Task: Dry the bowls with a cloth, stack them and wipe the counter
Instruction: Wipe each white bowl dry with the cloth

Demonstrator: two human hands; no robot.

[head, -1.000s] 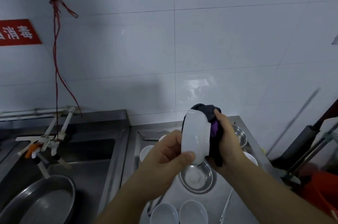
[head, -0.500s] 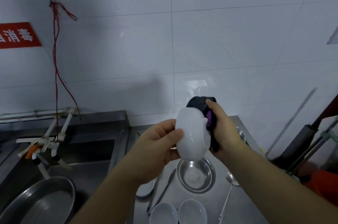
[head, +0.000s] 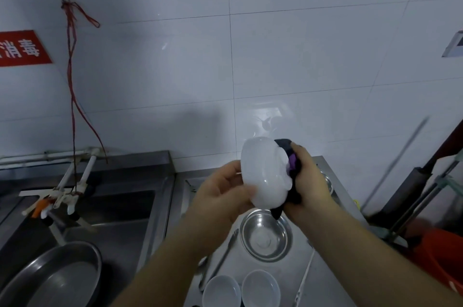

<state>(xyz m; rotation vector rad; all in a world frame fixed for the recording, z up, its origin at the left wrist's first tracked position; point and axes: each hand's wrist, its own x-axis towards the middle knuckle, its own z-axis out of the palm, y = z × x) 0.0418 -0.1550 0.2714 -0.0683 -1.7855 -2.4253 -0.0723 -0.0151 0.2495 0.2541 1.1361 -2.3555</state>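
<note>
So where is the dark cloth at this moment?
In the head view, right of centre: the dark cloth is gripped in the right hand against the white bowl held by the left hand, above the steel bowl.

The white bowl point(head: 264, 174) is up in the air over the steel counter point(head: 333, 279), tipped on its side, its glossy outside facing us and blurred. The dark cloth point(head: 292, 169), with a flash of purple, is bunched against the bowl's right side, its tail hanging below. On the counter, two small white bowls point(head: 221, 291) point(head: 260, 288) sit upright, side by side at the near edge. Beyond them rests a shallow steel bowl point(head: 266, 236), mouth up, right under the raised one.
</note>
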